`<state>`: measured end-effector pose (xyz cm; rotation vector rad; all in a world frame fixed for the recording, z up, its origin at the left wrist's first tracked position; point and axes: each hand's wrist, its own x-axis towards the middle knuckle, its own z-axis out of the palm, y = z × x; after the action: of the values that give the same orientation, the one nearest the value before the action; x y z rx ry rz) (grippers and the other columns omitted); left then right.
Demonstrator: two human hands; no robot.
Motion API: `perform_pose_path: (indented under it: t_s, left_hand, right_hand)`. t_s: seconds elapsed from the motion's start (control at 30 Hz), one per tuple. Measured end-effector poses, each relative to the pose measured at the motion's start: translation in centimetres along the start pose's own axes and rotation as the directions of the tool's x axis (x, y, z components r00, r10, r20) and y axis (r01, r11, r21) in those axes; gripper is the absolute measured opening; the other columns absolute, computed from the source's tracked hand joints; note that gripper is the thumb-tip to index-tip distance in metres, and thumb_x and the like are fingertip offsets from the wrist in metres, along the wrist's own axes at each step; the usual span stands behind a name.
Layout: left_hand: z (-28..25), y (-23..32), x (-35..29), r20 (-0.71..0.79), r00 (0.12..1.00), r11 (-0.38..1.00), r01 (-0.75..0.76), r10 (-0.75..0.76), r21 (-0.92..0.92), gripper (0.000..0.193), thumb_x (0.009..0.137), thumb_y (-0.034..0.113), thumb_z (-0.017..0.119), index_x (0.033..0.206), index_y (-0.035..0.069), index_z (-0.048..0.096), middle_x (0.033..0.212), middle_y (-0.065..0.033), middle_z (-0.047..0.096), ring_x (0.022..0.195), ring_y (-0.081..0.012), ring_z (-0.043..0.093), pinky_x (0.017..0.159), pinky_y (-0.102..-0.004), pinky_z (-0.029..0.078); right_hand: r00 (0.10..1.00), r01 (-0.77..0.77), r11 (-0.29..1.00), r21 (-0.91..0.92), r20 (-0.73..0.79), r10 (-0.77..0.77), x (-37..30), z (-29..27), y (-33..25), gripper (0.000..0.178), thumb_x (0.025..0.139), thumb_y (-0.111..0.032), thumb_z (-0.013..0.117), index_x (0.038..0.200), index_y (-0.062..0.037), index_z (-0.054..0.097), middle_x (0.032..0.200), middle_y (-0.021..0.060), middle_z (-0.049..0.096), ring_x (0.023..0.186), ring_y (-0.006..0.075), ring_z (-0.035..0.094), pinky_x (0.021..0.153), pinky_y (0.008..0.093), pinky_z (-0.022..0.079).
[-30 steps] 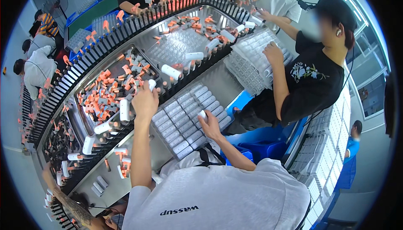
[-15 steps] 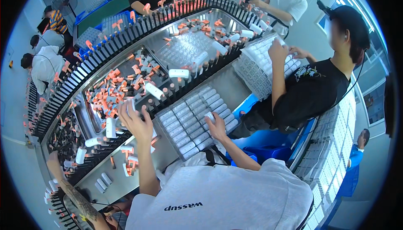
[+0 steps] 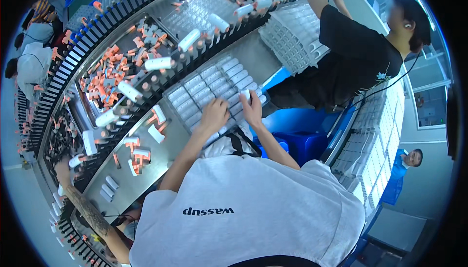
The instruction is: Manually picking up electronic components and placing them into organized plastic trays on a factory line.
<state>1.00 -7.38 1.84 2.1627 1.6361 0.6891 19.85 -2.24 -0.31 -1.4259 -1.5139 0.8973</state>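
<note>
Both my hands are over a clear plastic tray [image 3: 179, 118] filled with rows of white oblong cases [image 3: 197, 85]. My left hand [image 3: 214, 117] rests on the near middle of the rows, its fingers curled downward. Whatever those fingertips hold, if anything, is hidden beneath them. To its right, my right hand [image 3: 251, 110] pinches a small white case [image 3: 246, 94] upright between thumb and fingers, just above the right-hand rows.
Beyond the tray curves a black-slatted conveyor [image 3: 73, 90] carrying white cases. Inside it, steel pans hold orange and grey parts [image 3: 109, 72]. Loose pieces [image 3: 139, 155] lie on the steel table. A co-worker in black [image 3: 360, 57] stands right, by stacked trays [image 3: 292, 42]; another person's forearm [image 3: 90, 216] reaches in lower left.
My left hand has come from beside the conveyor, fingers spread, to the tray and curled. My right hand still holds the white case. The co-worker's hands have left the stacked trays toward the conveyor.
</note>
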Motion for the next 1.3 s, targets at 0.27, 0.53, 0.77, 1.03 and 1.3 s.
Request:
perform_pose_path:
  t_s: [0.27, 0.53, 0.77, 1.03, 1.3]
  left_hand:
    - [0.1, 0.6, -2.8, -0.093, 0.994, 0.998, -0.066, 0.063, -0.026, 0.041, 0.084, 0.017, 0.078, 0.121, 0.005, 0.068, 0.12, -0.0129, 0.065, 0.117, -0.0335, 0.059, 0.101, -0.0453, 0.051]
    - [-1.5, 2.0, -6.9, -0.084, 0.996, 0.999, -0.019, 0.021, 0.027, 0.024, 0.083, 0.017, 0.082, 0.103, 0.005, 0.075, 0.131, -0.0114, 0.062, 0.124, -0.0333, 0.056, 0.104, -0.0455, 0.05]
    - [-1.5, 2.4, -5.7, -0.061, 0.998, 0.996, 0.027, -0.022, 0.088, 0.027, 0.084, 0.021, 0.08, 0.104, 0.002, 0.075, 0.132, -0.0111, 0.061, 0.124, -0.032, 0.056, 0.103, -0.0481, 0.048]
    - [-2.0, 1.8, -5.2, -0.124, 0.99, 0.992, 0.045, -0.06, -0.119, 0.027, 0.095, 0.018, 0.07, 0.116, 0.001, 0.067, 0.119, -0.0203, 0.066, 0.11, -0.0416, 0.063, 0.095, -0.0513, 0.052]
    - [-2.7, -2.0, -3.4, -0.226, 0.869, 0.825, 0.293, -0.441, -0.483, 0.036, 0.113, 0.025, 0.05, 0.132, -0.004, 0.061, 0.1, -0.0232, 0.076, 0.09, -0.0345, 0.078, 0.077, -0.0444, 0.056]
  right_hand:
    - [0.993, -0.018, 0.999, -0.048, 0.118, 0.024, -1.0, -1.1, -2.6, 0.038, 0.101, -0.031, 0.07, 0.119, 0.0027, 0.068, 0.092, 0.0172, 0.074, 0.082, 0.0235, 0.069, 0.076, 0.0388, 0.054]
    - [0.977, 0.159, 0.972, -0.17, 0.167, -0.131, -0.9, 0.2, -4.8, 0.043, 0.099, -0.03, 0.07, 0.126, 0.0026, 0.065, 0.107, 0.0271, 0.073, 0.097, 0.0445, 0.072, 0.085, 0.0482, 0.056]
    - [0.934, 0.317, 0.922, -0.224, 0.244, -0.262, -1.0, 1.8, -4.0, 0.044, 0.094, -0.033, 0.073, 0.121, 0.0014, 0.067, 0.105, 0.0251, 0.072, 0.099, 0.0466, 0.069, 0.088, 0.0529, 0.052]
    - [0.911, 0.401, 0.869, -0.29, 0.223, -0.346, -0.4, 1.5, -4.2, 0.042, 0.093, -0.032, 0.074, 0.118, 0.0016, 0.068, 0.105, 0.0242, 0.073, 0.099, 0.0453, 0.069, 0.092, 0.0531, 0.051]
    - [0.893, 0.449, 0.838, -0.311, 0.177, -0.413, 2.9, 2.9, -6.0, 0.039, 0.09, -0.021, 0.077, 0.126, -0.0095, 0.067, 0.123, 0.0147, 0.066, 0.116, 0.0394, 0.061, 0.102, 0.0508, 0.048]
